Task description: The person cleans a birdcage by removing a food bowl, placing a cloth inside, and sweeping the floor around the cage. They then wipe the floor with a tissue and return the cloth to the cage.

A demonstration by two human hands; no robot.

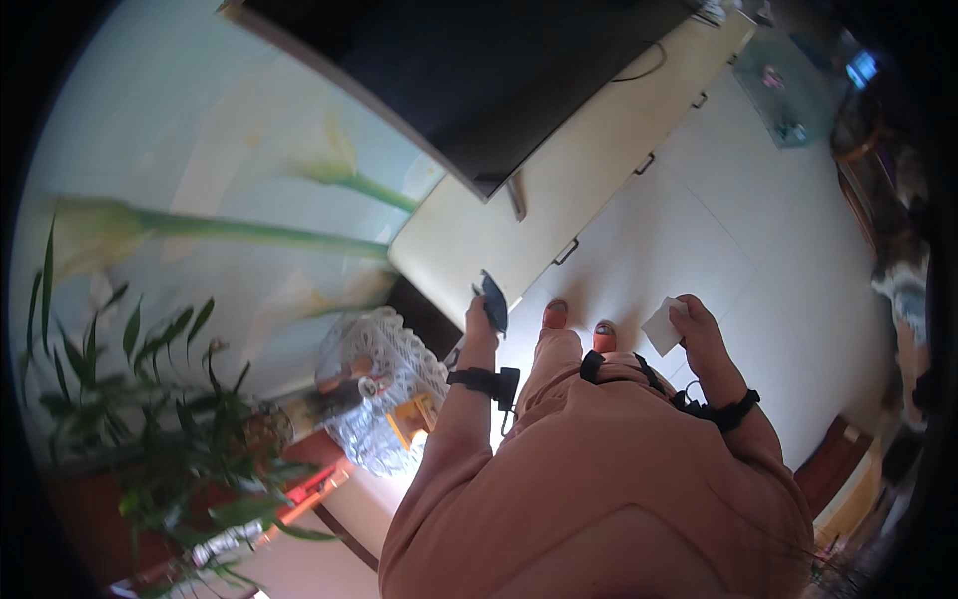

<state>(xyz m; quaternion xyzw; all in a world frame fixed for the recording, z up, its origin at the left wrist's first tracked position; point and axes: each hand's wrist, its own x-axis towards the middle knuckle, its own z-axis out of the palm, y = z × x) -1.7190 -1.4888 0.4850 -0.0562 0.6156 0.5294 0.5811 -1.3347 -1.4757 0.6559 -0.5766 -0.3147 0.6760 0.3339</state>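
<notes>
My left hand (480,318) grips a dark blue-grey item (495,302), perhaps a cloth or a pair of glasses; its kind is unclear. It is held over the near end of a long cream cabinet (479,239). In my right hand (697,329), pinched between thumb and fingers, is a small white piece of paper or tissue (663,326), held above the tiled floor. A large flat television (479,82) with a dark screen stands on the cabinet, its metal foot (517,198) resting on the top.
Black drawer handles (566,252) line the cabinet's front. A lace-covered surface (404,352) with an orange box (412,421) is at the lower left, beside a leafy potted plant (165,419). A glass table (786,90) stands at the upper right, and a brown wooden piece (833,460) at the lower right.
</notes>
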